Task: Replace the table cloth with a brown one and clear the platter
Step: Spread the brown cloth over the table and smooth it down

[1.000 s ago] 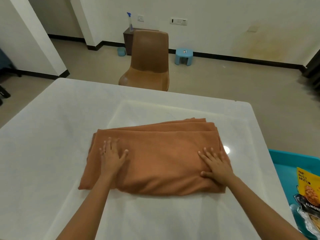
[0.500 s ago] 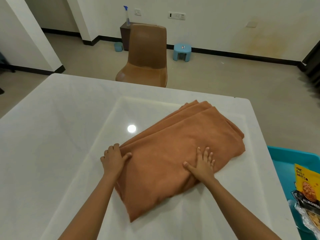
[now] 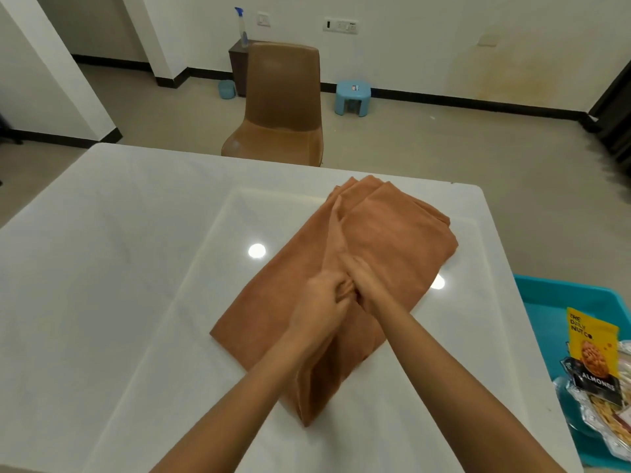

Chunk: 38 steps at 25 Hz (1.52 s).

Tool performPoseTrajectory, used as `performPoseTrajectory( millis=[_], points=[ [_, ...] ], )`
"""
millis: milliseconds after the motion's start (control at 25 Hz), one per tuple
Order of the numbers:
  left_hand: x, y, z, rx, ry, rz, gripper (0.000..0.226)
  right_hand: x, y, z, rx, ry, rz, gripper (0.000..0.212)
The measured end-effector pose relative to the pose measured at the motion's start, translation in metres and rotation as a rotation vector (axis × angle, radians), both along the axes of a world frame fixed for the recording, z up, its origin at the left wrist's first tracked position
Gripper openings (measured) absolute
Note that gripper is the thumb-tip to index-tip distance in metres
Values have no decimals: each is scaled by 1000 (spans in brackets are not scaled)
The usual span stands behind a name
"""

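Note:
A folded brown cloth [image 3: 386,240] lies slantwise on the white table [image 3: 112,261], right of centre. Both hands meet at its middle. My left hand [image 3: 321,302] pinches a raised fold of the cloth with curled fingers. My right hand [image 3: 367,285] grips the same fold right beside it, fingers tucked into the fabric. A ridge of cloth rises from the hands toward the far corner. A teal platter [image 3: 543,295] sits low at the right edge, holding a yellow almond packet [image 3: 590,349] and a foil snack pack [image 3: 601,407].
A brown chair [image 3: 280,107] stands at the table's far edge. Beyond it are a small blue stool [image 3: 353,97], a dark cabinet with a spray bottle [image 3: 243,27] and a blue cup [image 3: 226,89] on the floor.
The cloth has turned further, its long side now pointing away from me. Both hands moved from lying flat and apart to meeting at the middle, gripping a fold.

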State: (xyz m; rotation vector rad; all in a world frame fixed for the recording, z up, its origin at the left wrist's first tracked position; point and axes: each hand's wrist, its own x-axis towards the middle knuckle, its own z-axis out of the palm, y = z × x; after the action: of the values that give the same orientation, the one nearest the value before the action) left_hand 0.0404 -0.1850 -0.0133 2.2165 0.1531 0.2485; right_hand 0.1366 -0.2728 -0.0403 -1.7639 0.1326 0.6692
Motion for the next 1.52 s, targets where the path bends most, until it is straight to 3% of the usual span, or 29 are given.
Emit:
performPoseTrajectory(
  millis=[160,240,280,360,440,560,640,720,840,1000,1080,1280,1360,1440,1520],
  points=[
    [8,-55,-9,-105,64,-181,20,23,-45,15,-188,-29,85,33],
    [5,-64,-4,-139,38,-274,29,27,-86,12,-83,-17,-21,38],
    [5,-64,-1,-122,-82,-261,32,22,-114,13,23,4,-107,43],
    [7,-51,-7,-29,-243,-102,43,-2,-180,5,161,29,-290,47],
    [15,-22,-33,-11,28,67,62,-41,-243,-15,163,68,-428,47],
    [27,32,-95,250,320,109,78,-100,-293,-59,-181,217,-486,48],
    [29,48,-114,377,449,55,84,-118,-293,-74,-462,189,-523,49],
    [28,54,-122,475,531,17,83,-123,-271,-75,-741,-4,-515,57],
    [17,48,-128,516,561,15,94,-125,-227,-78,-1054,-153,-297,83],
    [5,35,-121,555,654,17,85,-113,-190,-105,-1018,55,-202,102],
    [-19,52,-120,526,721,192,83,-82,-161,-112,-1030,-78,-72,104],
    [-45,10,-113,631,908,251,89,5,-187,-104,-1041,-242,260,107],
    [-58,-6,-107,643,981,287,92,41,-181,-93,-1010,-287,416,99],
    [-68,-17,-97,636,1011,165,81,51,-154,-81,-1073,-425,406,83],
    [-59,-18,-83,603,949,29,64,22,-118,-75,-1033,-590,188,73]
  ],
)
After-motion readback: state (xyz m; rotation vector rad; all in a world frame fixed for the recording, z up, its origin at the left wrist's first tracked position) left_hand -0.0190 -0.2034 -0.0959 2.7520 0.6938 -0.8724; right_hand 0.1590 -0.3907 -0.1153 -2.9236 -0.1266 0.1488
